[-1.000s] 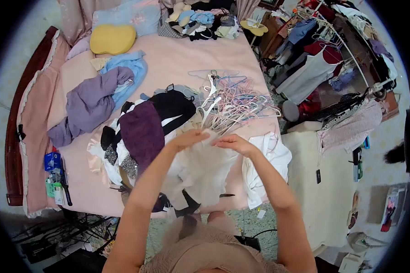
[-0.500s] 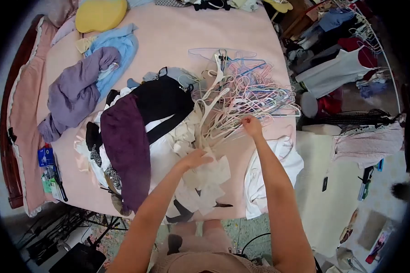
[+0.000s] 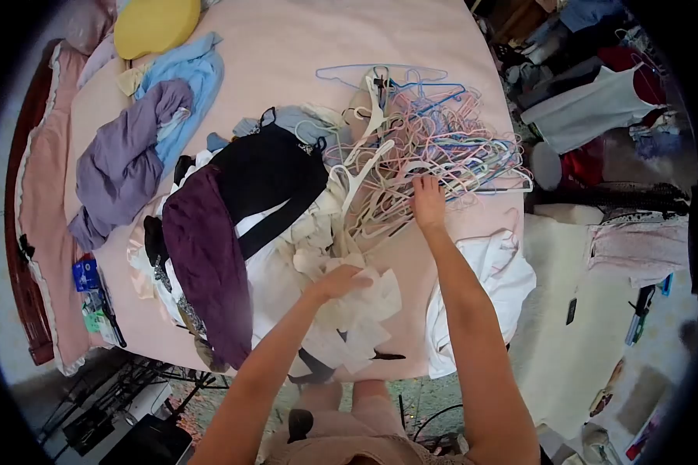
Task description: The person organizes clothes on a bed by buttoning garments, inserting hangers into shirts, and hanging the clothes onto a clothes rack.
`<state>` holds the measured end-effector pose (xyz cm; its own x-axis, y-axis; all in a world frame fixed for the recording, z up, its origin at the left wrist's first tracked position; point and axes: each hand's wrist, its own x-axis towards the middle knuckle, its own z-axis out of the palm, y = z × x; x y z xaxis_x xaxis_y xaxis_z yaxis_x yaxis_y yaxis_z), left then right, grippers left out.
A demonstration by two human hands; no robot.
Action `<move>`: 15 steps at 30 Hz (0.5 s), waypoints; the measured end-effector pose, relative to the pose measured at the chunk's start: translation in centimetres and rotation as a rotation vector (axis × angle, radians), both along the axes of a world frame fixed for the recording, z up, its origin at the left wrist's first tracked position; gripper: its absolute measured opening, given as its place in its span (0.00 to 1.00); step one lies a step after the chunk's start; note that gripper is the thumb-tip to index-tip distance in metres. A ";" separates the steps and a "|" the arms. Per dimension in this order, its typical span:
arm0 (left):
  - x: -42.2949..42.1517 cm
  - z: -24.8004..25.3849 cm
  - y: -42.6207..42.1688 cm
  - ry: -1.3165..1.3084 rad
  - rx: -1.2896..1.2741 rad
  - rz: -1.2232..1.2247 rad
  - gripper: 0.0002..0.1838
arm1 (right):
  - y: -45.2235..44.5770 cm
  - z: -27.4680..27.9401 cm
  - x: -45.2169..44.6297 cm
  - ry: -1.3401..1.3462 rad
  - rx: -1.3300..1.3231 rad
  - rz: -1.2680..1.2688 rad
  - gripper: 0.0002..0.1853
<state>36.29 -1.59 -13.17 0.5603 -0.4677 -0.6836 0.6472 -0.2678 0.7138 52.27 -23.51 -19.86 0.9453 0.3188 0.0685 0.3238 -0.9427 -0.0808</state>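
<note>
My left hand (image 3: 340,282) is closed on a cream, sheer garment (image 3: 372,310) that spreads over the near edge of the bed. My right hand (image 3: 428,203) reaches to the near side of a tangled heap of clothes hangers (image 3: 473,155), its fingers bent at a hanger; the fingertips are partly hidden among them. White hangers (image 3: 358,180) lie between the heap and the clothes. Left of my left hand is a clothing pile with a black garment (image 3: 267,178) and a dark purple one (image 3: 206,267).
The bed (image 3: 287,54) has a pink sheet. A white garment (image 3: 481,298) lies beside my right forearm. Lavender cloth (image 3: 128,151), light blue cloth (image 3: 198,93) and a yellow cushion (image 3: 155,27) sit at the far left. A clothes rack with a light grey top (image 3: 589,116) stands at the right.
My right hand has moved up into the near edge of the hangers, its fingers now over them. My left hand has shifted slightly right with the cream garment. The camera view has shifted a little.
</note>
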 end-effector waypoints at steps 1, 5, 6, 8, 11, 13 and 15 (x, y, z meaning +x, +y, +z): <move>-0.1 0.1 0.0 0.040 -0.038 0.020 0.23 | 0.0 -0.1 0.2 -0.002 0.003 -0.004 0.27; -0.4 -0.8 0.1 -0.020 -0.017 -0.023 0.23 | 0.4 0.4 0.7 0.046 -0.018 0.000 0.26; -0.4 -0.8 0.1 -0.021 -0.025 -0.016 0.23 | 0.5 0.6 0.9 0.100 -0.034 -0.013 0.25; -0.7 -0.9 0.2 -0.027 -0.028 -0.009 0.23 | 0.4 0.1 1.2 0.101 -0.019 -0.020 0.24; -1.0 -0.9 0.3 -0.065 0.044 0.003 0.24 | 0.5 -0.4 1.6 0.068 -0.021 -0.020 0.21; -1.4 -1.7 0.5 -0.118 0.068 -0.034 0.26 | 0.6 -0.4 1.9 0.043 -0.099 0.006 0.17; -2.0 -1.8 0.8 -0.132 0.061 -0.029 0.26 | 0.5 -0.3 1.8 -0.033 -0.098 0.041 0.10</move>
<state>34.33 -0.78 -15.00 0.6340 -0.4447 -0.6327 0.5406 -0.3302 0.7738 54.04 -23.06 -20.15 0.9292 0.3636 0.0663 0.3630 -0.9315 0.0225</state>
